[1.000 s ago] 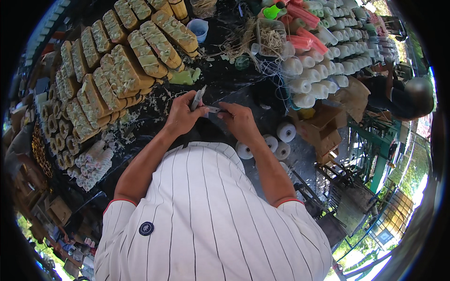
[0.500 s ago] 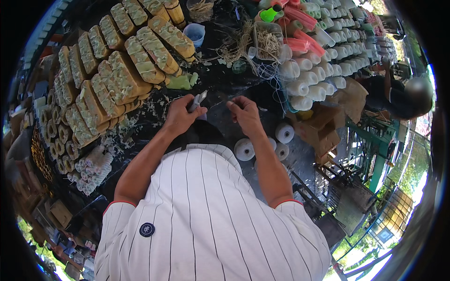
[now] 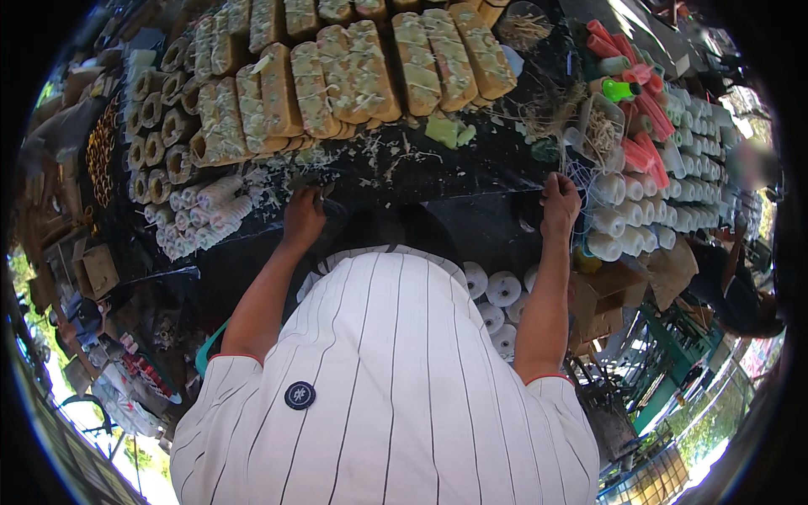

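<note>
My left hand (image 3: 303, 220) is closed around a small greyish tool (image 3: 321, 199), mostly hidden by the fingers, at the black table's near edge. My right hand (image 3: 559, 207) is farther right, with thumb and fingers pinched together. Pale thin strands (image 3: 576, 172) come down close beside its fingertips; whether the fingers hold one I cannot tell. Ahead of my hands, the black tabletop (image 3: 497, 172) is littered with pale shavings (image 3: 396, 156). A light green lump (image 3: 449, 132) rests in front of the brown blocks.
Brown blocks with crusty pale-green tops (image 3: 366, 71) fill the far left; white rolls (image 3: 206, 215) are piled nearer. At right stand white spools (image 3: 614, 219), pink bundles (image 3: 646, 156), a green bottle (image 3: 619, 90) and a fibre-filled tub (image 3: 602, 126). Thread cones (image 3: 503, 289) and a cardboard box (image 3: 599, 303) lie below.
My hands have moved well apart, the left toward the white rolls and the right toward the spools and strands. The whole view has turned leftward.
</note>
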The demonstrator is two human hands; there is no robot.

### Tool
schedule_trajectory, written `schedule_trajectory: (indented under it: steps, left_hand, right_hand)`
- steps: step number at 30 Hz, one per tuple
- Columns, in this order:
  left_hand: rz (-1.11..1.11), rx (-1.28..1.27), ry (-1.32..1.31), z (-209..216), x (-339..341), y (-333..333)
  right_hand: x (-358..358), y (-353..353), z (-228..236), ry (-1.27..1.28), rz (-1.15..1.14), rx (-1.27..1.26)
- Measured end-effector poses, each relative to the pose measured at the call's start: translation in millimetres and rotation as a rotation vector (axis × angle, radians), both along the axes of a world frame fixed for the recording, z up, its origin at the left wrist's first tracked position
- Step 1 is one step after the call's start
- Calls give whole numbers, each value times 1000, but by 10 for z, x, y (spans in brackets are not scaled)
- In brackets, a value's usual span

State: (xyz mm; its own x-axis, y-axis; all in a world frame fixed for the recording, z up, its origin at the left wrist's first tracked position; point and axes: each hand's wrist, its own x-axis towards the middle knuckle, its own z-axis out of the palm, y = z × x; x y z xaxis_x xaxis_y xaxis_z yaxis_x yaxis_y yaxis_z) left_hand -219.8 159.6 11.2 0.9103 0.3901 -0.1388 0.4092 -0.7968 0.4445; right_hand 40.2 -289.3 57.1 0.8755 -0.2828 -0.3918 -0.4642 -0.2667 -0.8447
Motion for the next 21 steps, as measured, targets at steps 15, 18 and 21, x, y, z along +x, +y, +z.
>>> schedule_trajectory:
  steps: [15,18,21]
  left_hand:
    - [-97,41,-87,-301,-100,820]
    - [-188,-61,-46,-58,-38,862]
    - [-221,-242,108,221,-30,867]
  right_hand:
    - [-1657,2011,-202,115,873,-91]
    - [-1710,2170,-286,298,664,195]
    - [-1655,2402,-25,210,743,151]
